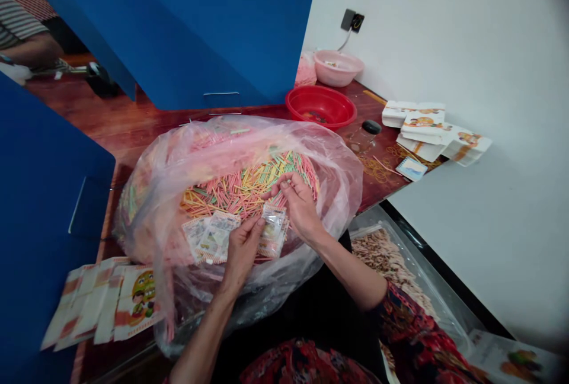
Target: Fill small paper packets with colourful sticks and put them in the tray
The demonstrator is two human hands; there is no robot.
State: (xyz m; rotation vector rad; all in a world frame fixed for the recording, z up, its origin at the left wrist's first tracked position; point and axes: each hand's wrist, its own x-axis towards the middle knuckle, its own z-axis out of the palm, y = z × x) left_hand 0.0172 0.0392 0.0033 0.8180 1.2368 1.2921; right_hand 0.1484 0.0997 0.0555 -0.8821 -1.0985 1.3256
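Observation:
A large clear plastic bag (pixel 249 126) lies open on the wooden table (pixel 111 123), filled with thin pink, yellow and green sticks (pixel 249 185). My left hand (pixel 242 250) is at the front of the pile, gripping a fan of small printed plastic packets (pixel 211 236). My right hand (pixel 300 206) is just beyond it, its fingers pinched together over the sticks. Whether those fingers hold anything is hidden. Another packet (pixel 273 230) stands between my hands, close to the left thumb.
A red basin (pixel 320 106) and pink bowl (pixel 338 67) stand beyond the bag. Printed card stacks (pixel 422 126) and rubber bands (pixel 376 168) lie to the right. Printed sheets (pixel 106 301) lie front left, a tray of pale sticks (pixel 386 265) front right. Blue partitions (pixel 178 28) rise behind, with a co-worker's arm (pixel 31 49) beyond.

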